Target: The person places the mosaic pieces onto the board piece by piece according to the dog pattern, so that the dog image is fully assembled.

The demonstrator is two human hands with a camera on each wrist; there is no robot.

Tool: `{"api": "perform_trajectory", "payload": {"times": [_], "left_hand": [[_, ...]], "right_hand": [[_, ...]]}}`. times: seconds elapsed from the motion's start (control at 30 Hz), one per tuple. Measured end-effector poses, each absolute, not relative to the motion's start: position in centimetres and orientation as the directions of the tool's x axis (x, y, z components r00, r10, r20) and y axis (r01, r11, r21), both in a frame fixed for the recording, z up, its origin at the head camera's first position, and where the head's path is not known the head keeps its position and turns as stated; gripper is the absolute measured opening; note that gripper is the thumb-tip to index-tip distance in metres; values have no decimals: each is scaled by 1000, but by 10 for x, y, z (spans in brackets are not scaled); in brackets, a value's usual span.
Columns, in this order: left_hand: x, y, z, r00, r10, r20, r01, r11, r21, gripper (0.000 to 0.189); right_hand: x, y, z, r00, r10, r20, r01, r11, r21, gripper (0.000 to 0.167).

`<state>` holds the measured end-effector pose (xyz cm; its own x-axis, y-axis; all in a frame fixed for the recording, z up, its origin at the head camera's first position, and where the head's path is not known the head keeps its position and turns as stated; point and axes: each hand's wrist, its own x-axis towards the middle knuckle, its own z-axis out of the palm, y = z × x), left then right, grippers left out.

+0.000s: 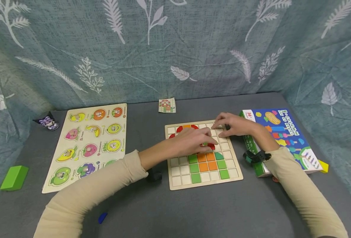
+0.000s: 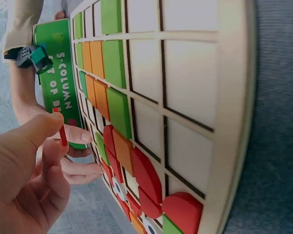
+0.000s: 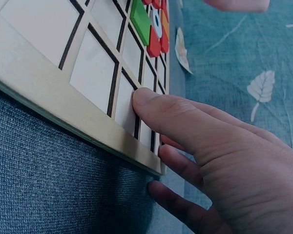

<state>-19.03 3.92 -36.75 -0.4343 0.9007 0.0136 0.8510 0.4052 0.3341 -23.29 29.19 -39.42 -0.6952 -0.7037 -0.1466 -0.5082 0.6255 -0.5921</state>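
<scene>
A wooden grid board [image 1: 175,185] lies in the middle of the table, partly filled with red, orange and green flat pieces. Over it, my left hand [image 1: 190,140] pinches a small red piece [image 2: 63,133] between thumb and fingertip. The piece is edge-on in the left wrist view, so its outline is hidden. At the board's far right corner, my right hand [image 1: 234,124] rests its thumb [image 3: 149,100] on the grid, fingers extended along the edge. Green squares [image 1: 196,178] and orange squares [image 1: 204,167] fill several cells nearer me. Part of the red pattern is covered by the left hand.
A fruit puzzle board [image 1: 54,162] lies to the left, under the left forearm. At right, a blue box [image 1: 282,122] sits beneath the right arm, a yellow block [image 1: 324,166] by it. A pattern card [image 1: 167,105], green block [image 1: 14,178] and blue piece [image 1: 102,218] lie around.
</scene>
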Motion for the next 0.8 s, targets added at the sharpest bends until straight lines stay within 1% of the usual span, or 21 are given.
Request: {"api": "perform_trajectory", "payload": {"times": [0.47, 0.6, 0.8], "left_hand": [[-193, 44, -369, -436, 900, -32, 849, 422, 317, 24], [-193, 43, -371, -436, 900, -17, 855, 420, 304, 25], [-194, 40, -371, -443, 896, 36, 864, 416, 283, 26]], "right_hand": [[-231, 291, -390, -710, -683, -173, -488, 653, -579, 37], [-231, 291, -391, -708, -686, -166, -493, 649, -579, 37], [-232, 291, -391, -701, -694, -163, -503, 644, -576, 37]]}}
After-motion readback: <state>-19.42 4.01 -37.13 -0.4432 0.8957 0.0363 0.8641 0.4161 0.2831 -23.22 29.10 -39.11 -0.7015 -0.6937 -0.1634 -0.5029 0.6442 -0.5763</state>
